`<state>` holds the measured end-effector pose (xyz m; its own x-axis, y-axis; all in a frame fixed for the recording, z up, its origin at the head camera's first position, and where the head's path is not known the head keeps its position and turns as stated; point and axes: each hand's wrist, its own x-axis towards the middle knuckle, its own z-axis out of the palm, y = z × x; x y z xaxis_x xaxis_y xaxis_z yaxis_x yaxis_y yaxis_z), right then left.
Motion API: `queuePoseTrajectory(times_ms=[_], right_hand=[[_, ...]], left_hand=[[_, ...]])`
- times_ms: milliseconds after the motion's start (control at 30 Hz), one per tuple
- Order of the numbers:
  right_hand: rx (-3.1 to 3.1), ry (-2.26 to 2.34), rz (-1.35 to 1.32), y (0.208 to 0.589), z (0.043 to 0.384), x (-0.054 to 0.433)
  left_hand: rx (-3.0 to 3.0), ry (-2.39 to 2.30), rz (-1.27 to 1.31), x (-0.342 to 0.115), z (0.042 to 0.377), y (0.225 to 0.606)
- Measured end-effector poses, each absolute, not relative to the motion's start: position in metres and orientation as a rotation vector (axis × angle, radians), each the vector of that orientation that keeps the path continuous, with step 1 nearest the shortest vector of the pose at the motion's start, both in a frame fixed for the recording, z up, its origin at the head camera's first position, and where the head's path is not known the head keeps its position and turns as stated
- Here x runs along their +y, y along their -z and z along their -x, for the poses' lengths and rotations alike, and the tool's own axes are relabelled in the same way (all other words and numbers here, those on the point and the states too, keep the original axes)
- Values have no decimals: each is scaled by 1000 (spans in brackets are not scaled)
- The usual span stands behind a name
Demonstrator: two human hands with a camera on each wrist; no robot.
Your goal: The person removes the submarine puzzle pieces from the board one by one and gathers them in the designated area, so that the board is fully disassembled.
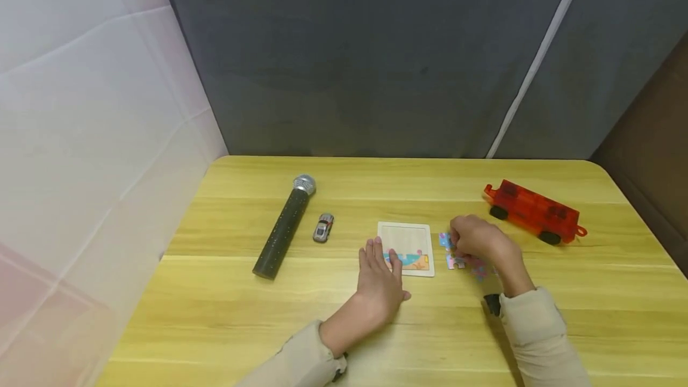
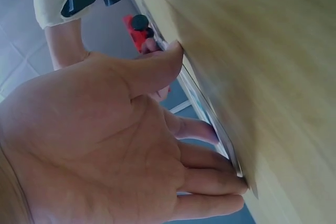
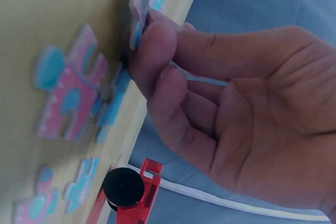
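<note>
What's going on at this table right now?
A person is working on a small jigsaw. Their left hand rests against the left side of the puzzle frame, while their right hand pinches a puzzle piece to its right, among other loose pieces. The frame's near part shows a picture strip; the far part is bare. A microphone, toy car and red wagon lie untouched.
</note>
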<state>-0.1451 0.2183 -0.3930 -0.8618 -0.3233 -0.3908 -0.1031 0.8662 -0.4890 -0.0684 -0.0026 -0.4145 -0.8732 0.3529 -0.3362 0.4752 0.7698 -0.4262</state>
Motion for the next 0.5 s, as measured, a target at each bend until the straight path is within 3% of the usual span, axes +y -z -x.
queuePoseTrajectory(times_ms=[300, 500], right_hand=[[2767, 505, 270, 396, 131, 206], [2785, 600, 666, 402, 121, 184]], left_hand=[[2690, 681, -645, -3, 72, 412], [2677, 562, -648, -7, 82, 426]])
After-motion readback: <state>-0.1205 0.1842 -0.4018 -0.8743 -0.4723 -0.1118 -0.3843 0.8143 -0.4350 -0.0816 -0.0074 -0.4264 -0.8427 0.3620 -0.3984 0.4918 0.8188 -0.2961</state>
